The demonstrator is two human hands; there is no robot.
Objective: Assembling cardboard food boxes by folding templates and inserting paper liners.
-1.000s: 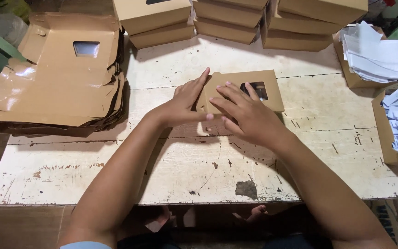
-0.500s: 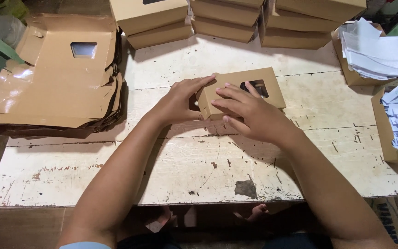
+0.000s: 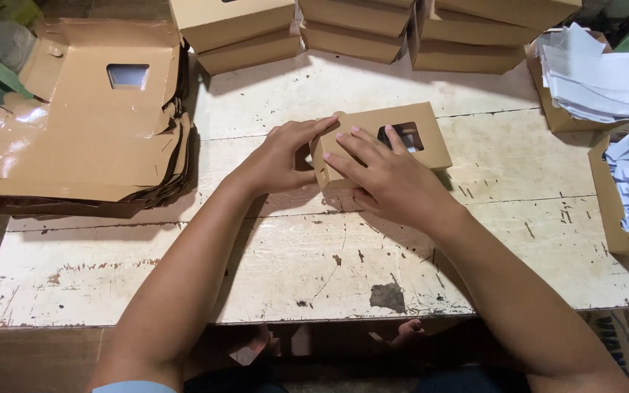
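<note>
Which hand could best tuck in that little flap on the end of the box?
Probably the left hand. Its fingertips already sit at the open left end of the brown window box, by the flap. The right hand lies flat across the lid, holding the box down.

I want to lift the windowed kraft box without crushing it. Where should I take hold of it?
Probably by the two short end walls of the box, one of the hands from each side. The film window faces up, so keep fingers off the top.
</note>
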